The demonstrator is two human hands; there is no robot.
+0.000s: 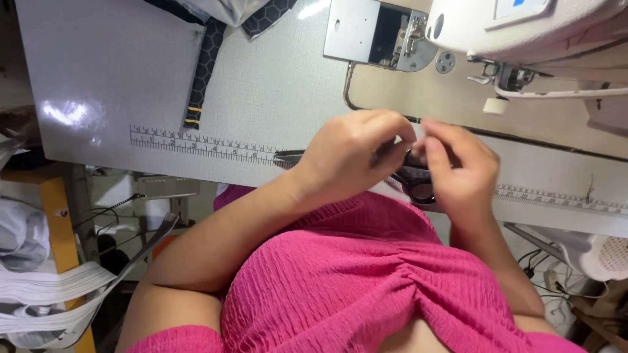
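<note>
My left hand [350, 153] and my right hand [458, 167] meet at the near edge of the white sewing table [275, 98]. Both sets of fingertips pinch a small dark item [409, 157] between them; it is too hidden to tell what it is. Under the hands lie scissors, with their black handles [418, 189] below my right hand. The scissors' metal blade tips [286, 157] stick out to the left of my left wrist. My pink top [366, 274] fills the bottom of the view.
A white sewing machine [523, 33] stands at the far right, its metal needle plate [376, 33] beside it. A black hexagon-patterned fabric strip [204, 65] lies at the far left. A printed ruler [196, 142] runs along the table's edge. White bands [52, 294] hang at lower left.
</note>
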